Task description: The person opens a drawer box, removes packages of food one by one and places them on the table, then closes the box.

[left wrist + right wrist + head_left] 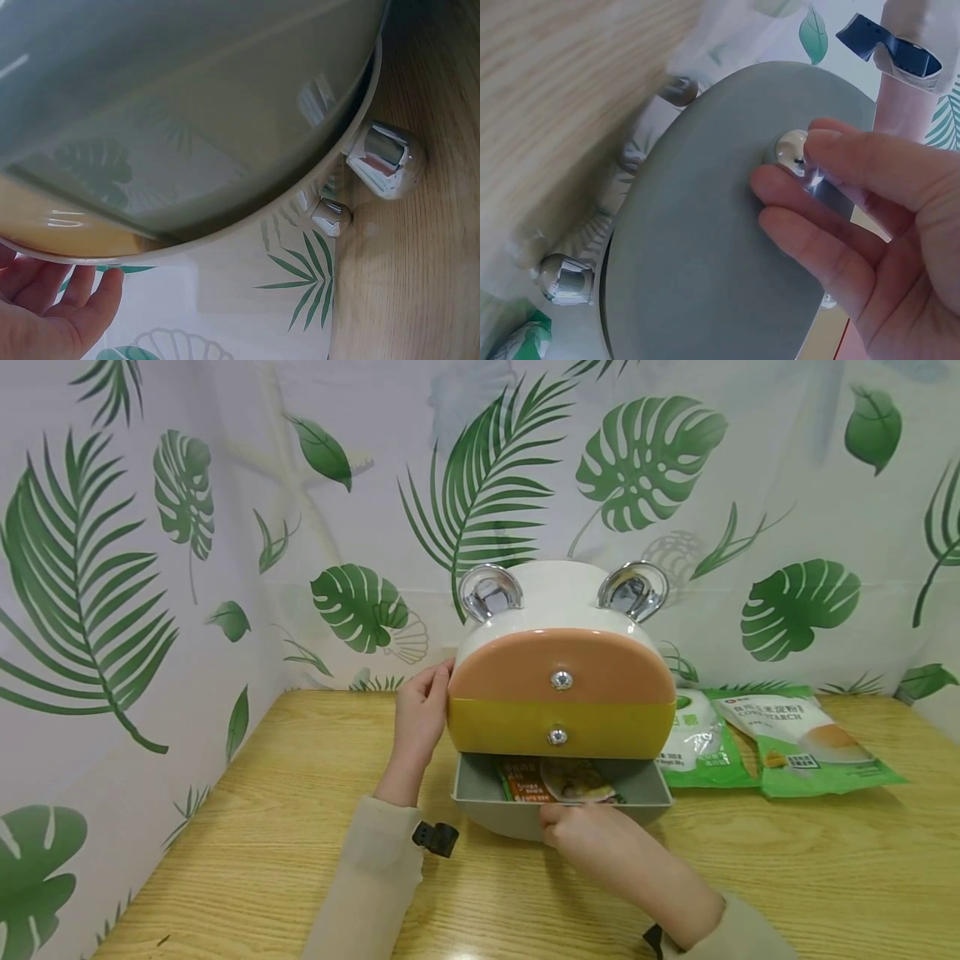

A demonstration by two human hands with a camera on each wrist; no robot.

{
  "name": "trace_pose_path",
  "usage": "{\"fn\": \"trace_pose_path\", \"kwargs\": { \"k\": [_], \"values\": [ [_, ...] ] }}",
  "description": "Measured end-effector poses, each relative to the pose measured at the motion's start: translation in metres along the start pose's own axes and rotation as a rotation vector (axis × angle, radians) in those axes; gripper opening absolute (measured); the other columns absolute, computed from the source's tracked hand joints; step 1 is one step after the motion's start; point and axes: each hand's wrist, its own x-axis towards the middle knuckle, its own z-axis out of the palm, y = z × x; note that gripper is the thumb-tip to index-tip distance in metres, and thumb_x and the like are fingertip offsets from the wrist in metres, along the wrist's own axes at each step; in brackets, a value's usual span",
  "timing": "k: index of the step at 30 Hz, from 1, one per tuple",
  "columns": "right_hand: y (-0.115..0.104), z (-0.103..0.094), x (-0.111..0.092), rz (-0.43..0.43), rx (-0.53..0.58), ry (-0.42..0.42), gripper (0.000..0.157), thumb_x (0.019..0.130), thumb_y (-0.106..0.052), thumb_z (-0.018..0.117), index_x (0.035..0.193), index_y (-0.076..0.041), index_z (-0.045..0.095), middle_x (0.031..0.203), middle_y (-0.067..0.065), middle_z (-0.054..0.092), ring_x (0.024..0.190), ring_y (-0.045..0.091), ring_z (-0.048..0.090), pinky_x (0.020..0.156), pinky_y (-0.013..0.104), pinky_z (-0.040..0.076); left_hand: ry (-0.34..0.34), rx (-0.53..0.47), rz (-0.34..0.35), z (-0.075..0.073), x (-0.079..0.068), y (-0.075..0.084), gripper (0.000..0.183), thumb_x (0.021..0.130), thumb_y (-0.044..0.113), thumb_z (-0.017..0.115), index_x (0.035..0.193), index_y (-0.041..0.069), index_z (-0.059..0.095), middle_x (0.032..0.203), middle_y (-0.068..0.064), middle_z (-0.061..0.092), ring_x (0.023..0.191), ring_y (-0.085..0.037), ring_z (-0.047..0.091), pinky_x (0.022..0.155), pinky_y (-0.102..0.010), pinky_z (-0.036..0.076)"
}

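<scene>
A rounded chest of drawers (558, 597) with a white shell and chrome ears stands on the table. Its bottom grey-green drawer (487, 814) is pulled out, while the orange and yellow drawers above sit closed. Inside the grey drawer lies a packet with a food picture (525, 783), partly hidden. With thumb and fingers my right hand (603, 843) pinches the round chrome knob (789, 152) on that drawer's front. My left hand (422, 714) rests against the chest's left side, its fingers fairly straight along the shell in the left wrist view.
On the wooden table (315, 752), right of the chest, lie a green-and-white bag (693, 743) and a corn starch bag (806, 739). Leaf-printed cloth (480, 485) hangs behind and on the left. Chrome feet (386, 159) show under the chest.
</scene>
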Motion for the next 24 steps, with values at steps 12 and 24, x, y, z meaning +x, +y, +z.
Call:
{"fn": "trace_pose_path", "kwargs": {
  "k": [12,24],
  "values": [
    [-0.0048,-0.0004,-0.0046,-0.013,0.025,0.005,0.015,0.074,0.002,0.063,0.067,-0.011,0.061,0.072,-0.006,0.043,0.049,0.003,0.036,0.041,0.017,0.031,0.007,-0.001,0.031,0.0008,0.0009,-0.0020,0.029,0.093,0.017,0.045,0.110,0.001,0.062,0.107,-0.012,0.061,0.097,-0.019,0.055,0.081,-0.031,0.046],
    [-0.0058,0.0009,-0.0079,-0.046,-0.021,0.050,0.016,0.073,-0.001,0.063,0.064,-0.013,0.058,0.071,-0.007,0.040,0.047,0.005,0.039,0.040,0.019,0.031,0.014,-0.005,0.020,0.0008,0.0004,-0.0015,0.028,0.093,0.016,0.045,0.110,0.001,0.062,0.107,-0.012,0.061,0.098,-0.019,0.055,0.081,-0.031,0.045]
  ]
}}
